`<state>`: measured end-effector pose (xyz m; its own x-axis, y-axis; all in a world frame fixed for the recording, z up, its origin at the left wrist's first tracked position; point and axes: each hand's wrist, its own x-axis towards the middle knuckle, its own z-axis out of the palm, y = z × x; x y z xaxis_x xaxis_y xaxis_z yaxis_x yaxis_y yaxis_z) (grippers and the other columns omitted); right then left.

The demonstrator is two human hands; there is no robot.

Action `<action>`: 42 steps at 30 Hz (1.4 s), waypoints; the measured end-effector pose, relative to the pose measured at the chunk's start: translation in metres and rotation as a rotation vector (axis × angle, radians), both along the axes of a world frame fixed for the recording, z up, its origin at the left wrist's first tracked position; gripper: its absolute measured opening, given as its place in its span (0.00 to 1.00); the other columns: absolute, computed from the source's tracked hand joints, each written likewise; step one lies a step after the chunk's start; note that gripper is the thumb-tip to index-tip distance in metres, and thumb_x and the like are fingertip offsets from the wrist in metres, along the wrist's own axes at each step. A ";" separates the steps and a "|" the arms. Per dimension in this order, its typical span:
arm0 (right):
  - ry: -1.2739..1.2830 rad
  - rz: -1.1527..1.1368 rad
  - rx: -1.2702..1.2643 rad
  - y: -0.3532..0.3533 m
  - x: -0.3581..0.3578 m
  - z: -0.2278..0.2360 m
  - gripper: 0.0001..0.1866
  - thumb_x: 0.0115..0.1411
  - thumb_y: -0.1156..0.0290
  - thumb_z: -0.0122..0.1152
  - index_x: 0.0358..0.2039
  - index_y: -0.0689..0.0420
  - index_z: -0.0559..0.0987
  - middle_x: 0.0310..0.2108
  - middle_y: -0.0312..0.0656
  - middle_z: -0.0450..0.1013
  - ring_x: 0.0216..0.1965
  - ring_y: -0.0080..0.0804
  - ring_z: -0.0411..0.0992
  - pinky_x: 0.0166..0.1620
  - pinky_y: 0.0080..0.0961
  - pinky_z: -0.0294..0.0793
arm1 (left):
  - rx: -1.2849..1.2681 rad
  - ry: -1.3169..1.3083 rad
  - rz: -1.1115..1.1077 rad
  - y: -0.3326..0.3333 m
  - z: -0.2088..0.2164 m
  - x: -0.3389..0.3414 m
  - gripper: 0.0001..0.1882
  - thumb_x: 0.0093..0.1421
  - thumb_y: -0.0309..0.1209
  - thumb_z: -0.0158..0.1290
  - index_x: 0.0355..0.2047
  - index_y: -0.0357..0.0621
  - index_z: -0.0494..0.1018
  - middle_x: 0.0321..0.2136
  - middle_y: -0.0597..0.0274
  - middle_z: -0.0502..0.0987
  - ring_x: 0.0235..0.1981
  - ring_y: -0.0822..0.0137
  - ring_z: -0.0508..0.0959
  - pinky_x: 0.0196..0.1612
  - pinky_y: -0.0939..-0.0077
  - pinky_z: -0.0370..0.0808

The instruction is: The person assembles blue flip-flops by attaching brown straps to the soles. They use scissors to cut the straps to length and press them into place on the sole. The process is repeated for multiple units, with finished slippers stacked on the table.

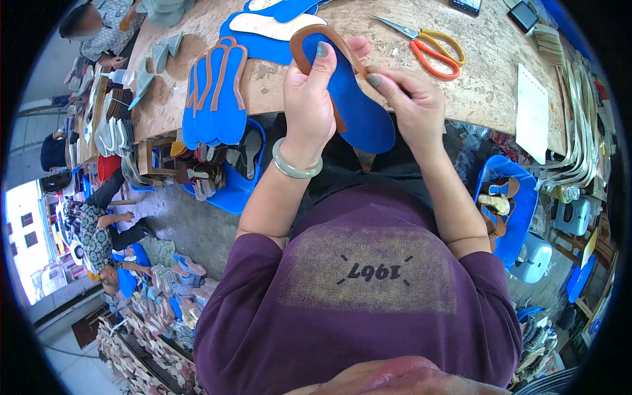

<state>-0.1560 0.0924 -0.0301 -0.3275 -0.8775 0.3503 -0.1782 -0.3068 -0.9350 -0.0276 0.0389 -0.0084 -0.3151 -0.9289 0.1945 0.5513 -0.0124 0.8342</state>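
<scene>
A blue shoe insole (359, 113) is held up just in front of the table's near edge. My left hand (308, 108) is closed on its upper part, thumb pressed flat on the blue face. A brown edging strip (334, 38) curves round the insole's upper end and hangs down one side. On the right side, my right hand (415, 108) pinches this strip at the insole's edge between thumb and fingers. Several blue insoles with brown edging (227, 89) overlap at the table's front edge, left of my hands. White insole-shaped pieces lie on blue sheet material (260, 46) beyond.
Scissors (428, 46) with orange and yellow handles lie on the wooden table (480, 85), right of my hands. A white paper (532, 112) lies farther right. Blue bins stand below, left (253, 178) and right (510, 227). Other people are at the left.
</scene>
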 end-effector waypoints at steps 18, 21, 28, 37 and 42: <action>-0.204 0.218 0.135 0.003 0.000 -0.014 0.11 0.57 0.69 0.63 0.40 0.59 0.82 0.35 0.37 0.79 0.37 0.19 0.75 0.42 0.18 0.73 | -0.084 -0.101 0.056 0.003 -0.007 -0.002 0.09 0.63 0.32 0.53 0.33 0.38 0.70 0.27 0.61 0.73 0.26 0.71 0.74 0.43 0.66 0.78; -0.147 0.261 0.188 0.008 -0.007 -0.015 0.12 0.57 0.67 0.63 0.40 0.58 0.82 0.35 0.37 0.79 0.36 0.19 0.75 0.42 0.18 0.73 | -0.023 -0.066 0.057 0.003 -0.001 0.002 0.07 0.63 0.30 0.52 0.34 0.38 0.69 0.27 0.61 0.73 0.26 0.72 0.74 0.40 0.67 0.79; 0.104 0.292 0.242 0.009 -0.011 -0.001 0.12 0.54 0.66 0.66 0.38 0.57 0.83 0.26 0.34 0.77 0.27 0.16 0.72 0.33 0.17 0.72 | -0.039 -0.122 -0.040 -0.002 0.015 0.005 0.08 0.64 0.30 0.50 0.33 0.37 0.69 0.25 0.61 0.73 0.25 0.72 0.75 0.32 0.74 0.78; -0.421 0.391 0.196 -0.015 -0.005 0.001 0.13 0.58 0.68 0.63 0.40 0.61 0.81 0.34 0.37 0.78 0.35 0.18 0.74 0.41 0.15 0.74 | 0.042 0.002 0.063 0.015 -0.021 -0.004 0.14 0.63 0.32 0.52 0.42 0.32 0.73 0.40 0.52 0.78 0.43 0.65 0.78 0.49 0.73 0.74; -0.379 0.279 0.366 0.000 -0.020 -0.010 0.13 0.57 0.67 0.64 0.40 0.61 0.81 0.34 0.37 0.78 0.37 0.19 0.74 0.42 0.15 0.73 | 0.082 0.013 0.012 0.011 -0.027 0.004 0.12 0.64 0.32 0.51 0.40 0.33 0.73 0.37 0.52 0.78 0.39 0.63 0.79 0.44 0.71 0.76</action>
